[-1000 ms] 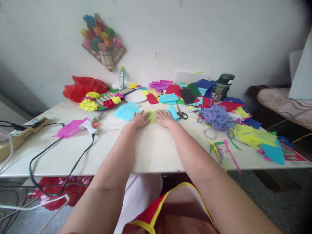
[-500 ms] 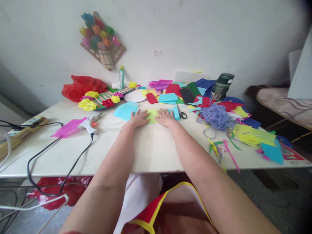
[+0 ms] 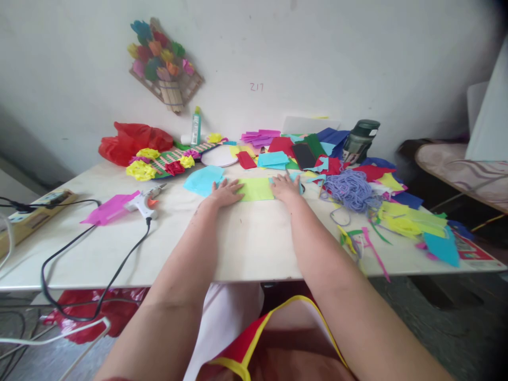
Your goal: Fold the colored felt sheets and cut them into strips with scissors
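A yellow-green sheet of paper [image 3: 256, 189] lies flat on the white table, between my two hands. My left hand [image 3: 227, 193] rests palm down with fingers spread, on the sheet's left end. Over its right end lies my right hand [image 3: 286, 188], also flat and spread, partly covering a light blue piece of paper and the scissors [image 3: 303, 188], of which only a bit of handle shows. Another light blue paper [image 3: 203, 180] is just left of my left hand.
A glue gun [image 3: 145, 204] lies on pink paper [image 3: 109, 208] at left, its black cord hanging over the table edge. Purple yarn [image 3: 351, 189], paper scraps and a dark bottle [image 3: 360, 142] crowd the right. A flower-decorated green piece [image 3: 169, 160] lies at the back left.
My right hand has slid to the right along the yellow-green paper, uncovering more of it and now hiding most of the scissors. My left hand has stayed in place.
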The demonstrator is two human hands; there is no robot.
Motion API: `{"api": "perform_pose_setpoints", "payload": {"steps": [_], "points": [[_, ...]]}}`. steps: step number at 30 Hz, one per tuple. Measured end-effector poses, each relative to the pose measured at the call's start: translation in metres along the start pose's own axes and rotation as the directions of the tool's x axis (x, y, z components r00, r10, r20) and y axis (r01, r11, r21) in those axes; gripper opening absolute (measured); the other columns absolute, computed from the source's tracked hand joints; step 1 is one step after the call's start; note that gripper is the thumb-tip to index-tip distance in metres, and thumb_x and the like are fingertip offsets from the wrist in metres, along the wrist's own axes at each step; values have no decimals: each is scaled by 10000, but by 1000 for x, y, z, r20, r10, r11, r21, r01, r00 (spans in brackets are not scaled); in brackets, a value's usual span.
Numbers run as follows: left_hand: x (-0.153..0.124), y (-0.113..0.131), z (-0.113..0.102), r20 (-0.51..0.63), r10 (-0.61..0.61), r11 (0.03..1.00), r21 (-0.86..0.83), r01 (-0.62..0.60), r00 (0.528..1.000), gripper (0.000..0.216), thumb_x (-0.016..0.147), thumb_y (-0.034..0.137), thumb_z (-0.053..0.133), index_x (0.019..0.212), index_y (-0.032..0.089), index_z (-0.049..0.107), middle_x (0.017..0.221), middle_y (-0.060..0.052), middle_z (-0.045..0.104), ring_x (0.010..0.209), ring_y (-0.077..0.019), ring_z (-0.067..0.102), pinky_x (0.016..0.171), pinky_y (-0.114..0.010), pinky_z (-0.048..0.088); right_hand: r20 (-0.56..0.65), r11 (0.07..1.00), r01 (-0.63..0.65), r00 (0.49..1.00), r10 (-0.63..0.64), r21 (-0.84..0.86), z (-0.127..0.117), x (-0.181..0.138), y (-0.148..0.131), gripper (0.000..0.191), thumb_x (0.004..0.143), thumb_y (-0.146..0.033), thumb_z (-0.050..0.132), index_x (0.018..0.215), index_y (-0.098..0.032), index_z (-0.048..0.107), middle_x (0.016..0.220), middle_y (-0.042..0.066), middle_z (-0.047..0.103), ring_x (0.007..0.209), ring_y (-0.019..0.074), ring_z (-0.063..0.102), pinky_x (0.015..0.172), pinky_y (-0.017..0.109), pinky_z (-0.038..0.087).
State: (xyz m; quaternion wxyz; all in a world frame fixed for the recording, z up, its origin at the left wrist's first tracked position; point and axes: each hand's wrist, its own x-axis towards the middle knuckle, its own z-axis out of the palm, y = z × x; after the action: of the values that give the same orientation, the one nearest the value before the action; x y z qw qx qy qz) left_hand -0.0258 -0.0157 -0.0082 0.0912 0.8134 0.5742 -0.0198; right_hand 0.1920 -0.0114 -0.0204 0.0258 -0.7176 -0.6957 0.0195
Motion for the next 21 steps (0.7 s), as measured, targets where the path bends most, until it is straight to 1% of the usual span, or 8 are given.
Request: {"api": "perform_pose_setpoints", "payload": {"steps": [3,5,8,10,14,15,17,21], "points": [[-1,0,-1,1,3,1000,-3,-3,1000,601,826,560,284,1405,402,268,1517,70,152,1393,-309,53,1043,-629,11,-68,998,-56,996,58,23,-4,0,7,513,910,-300,208,1385,-195,371,1505,50,242,1389,254,135,1073,598,4],[-1,1,-1,1,4,1000,0,-4,1000,603,828,556,281,1409,396,263,1517,70,148,1393,-309,51,1041,-633,13,-155,998,-48,986,54,38,-9,-1,7,514,909,-272,210,1381,-155,377,1503,67,243,1387,251,142,1089,565,1],[-2,1,-1,-6,4,1000,8,-4,1000,601,828,557,276,1408,398,265,1515,74,158,1393,-312,54,1042,-635,27,-278,998,55,960,-41,40,-17,-3,-2,523,915,-277,212,1392,-119,356,1506,75,233,1388,252,131,1108,507,-15],[-1,1,-1,-13,1,1000,12,-1,1000,598,827,559,277,1404,400,274,1513,69,170,1391,-319,60,1039,-639,36,-277,987,154,951,-134,50,-20,-4,-14,527,915,-279,220,1402,-113,336,1510,67,222,1391,235,124,1121,457,16],[0,1,0,-13,-6,1000,7,6,1000,604,822,577,275,1400,404,281,1514,68,169,1391,-321,52,1041,-636,35,-119,933,356,930,-348,59,-14,-8,-40,543,913,-274,226,1434,-127,267,1523,37,177,1397,161,120,1132,378,54],[0,1,0,-10,-7,1000,8,7,1000,604,821,576,275,1400,403,282,1514,70,165,1391,-319,50,1043,-633,32,-28,920,385,923,-384,68,-11,-10,-44,552,917,-293,220,1447,-142,229,1527,24,157,1399,151,110,1133,382,56],[0,1,1,-9,-10,1000,6,11,1000,619,819,571,287,1409,385,268,1514,62,169,1393,-307,49,1052,-620,27,111,919,384,913,-392,89,-5,-11,-50,559,926,-355,193,1461,-195,180,1532,-15,110,1406,151,66,1130,428,43],[2,-2,3,-59,-44,996,-80,40,997,656,836,533,294,1447,328,171,1505,28,217,1400,-243,72,1085,-554,55,136,926,368,916,-377,86,3,-11,-50,569,930,-417,148,1466,-228,149,1535,-40,54,1409,172,10,1120,469,16]]}}
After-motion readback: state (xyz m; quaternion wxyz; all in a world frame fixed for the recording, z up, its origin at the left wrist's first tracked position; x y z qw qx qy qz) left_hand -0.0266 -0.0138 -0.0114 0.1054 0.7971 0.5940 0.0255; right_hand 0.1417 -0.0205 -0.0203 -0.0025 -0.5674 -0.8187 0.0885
